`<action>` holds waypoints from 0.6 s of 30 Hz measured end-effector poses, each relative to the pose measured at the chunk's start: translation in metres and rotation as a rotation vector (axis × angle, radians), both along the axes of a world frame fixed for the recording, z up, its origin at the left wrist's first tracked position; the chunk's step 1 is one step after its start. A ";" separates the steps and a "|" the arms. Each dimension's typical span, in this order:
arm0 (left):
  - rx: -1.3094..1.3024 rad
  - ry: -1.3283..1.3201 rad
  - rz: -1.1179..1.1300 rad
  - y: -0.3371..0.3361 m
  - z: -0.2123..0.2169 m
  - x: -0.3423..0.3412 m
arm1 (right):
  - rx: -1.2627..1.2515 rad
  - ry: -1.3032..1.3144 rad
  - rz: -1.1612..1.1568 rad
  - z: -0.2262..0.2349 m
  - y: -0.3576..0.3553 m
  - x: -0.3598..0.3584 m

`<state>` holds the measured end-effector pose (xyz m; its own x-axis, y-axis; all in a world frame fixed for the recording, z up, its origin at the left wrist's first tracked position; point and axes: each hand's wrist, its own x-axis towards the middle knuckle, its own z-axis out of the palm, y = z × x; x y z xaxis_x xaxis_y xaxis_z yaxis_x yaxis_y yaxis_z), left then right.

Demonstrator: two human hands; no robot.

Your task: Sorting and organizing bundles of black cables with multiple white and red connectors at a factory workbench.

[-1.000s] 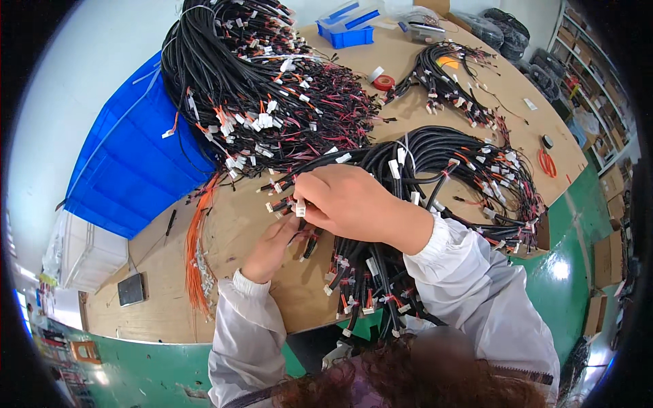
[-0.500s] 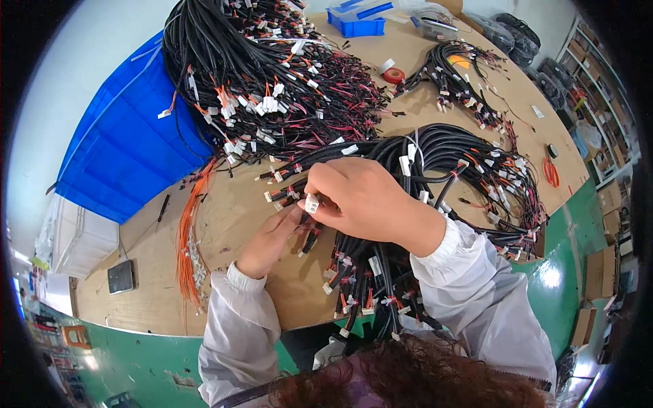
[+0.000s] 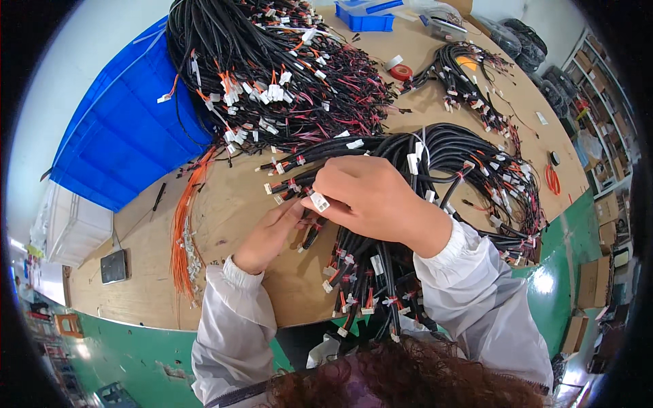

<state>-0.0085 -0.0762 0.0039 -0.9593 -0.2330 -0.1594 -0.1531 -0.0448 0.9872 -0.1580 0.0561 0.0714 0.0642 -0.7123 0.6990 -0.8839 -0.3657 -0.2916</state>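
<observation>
A wiring workshop: heaps of black cable harnesses [image 3: 224, 47] on a broad workbench [image 3: 149, 279], stocked shelves [image 3: 598, 112], green floor [image 3: 143, 353].

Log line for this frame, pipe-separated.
right hand: holds white connector | left hand: close beside it | nearby: black cable bundle

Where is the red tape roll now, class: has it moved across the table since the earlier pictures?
No. Judged against the blue tray, the red tape roll keeps its place on the table; only the camera's view has shifted.
</observation>
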 end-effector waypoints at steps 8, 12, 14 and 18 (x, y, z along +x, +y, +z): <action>-0.120 0.050 -0.039 0.000 -0.008 -0.004 | 0.053 0.033 -0.040 0.004 0.005 -0.005; -0.619 0.248 -0.104 0.015 -0.019 -0.002 | 0.520 0.099 -0.218 0.014 0.018 -0.034; -0.699 0.210 -0.203 0.033 0.000 -0.008 | 0.570 0.332 -0.320 0.024 0.038 -0.053; -1.119 0.297 -0.124 0.055 -0.007 0.004 | 0.248 0.316 -0.269 0.039 0.004 -0.025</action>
<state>-0.0044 -0.0208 -0.0030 -0.9504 -0.0032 0.3109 0.1489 0.8732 0.4641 -0.1834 0.0599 0.1106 0.0368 -0.8753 0.4821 -0.9969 -0.0656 -0.0430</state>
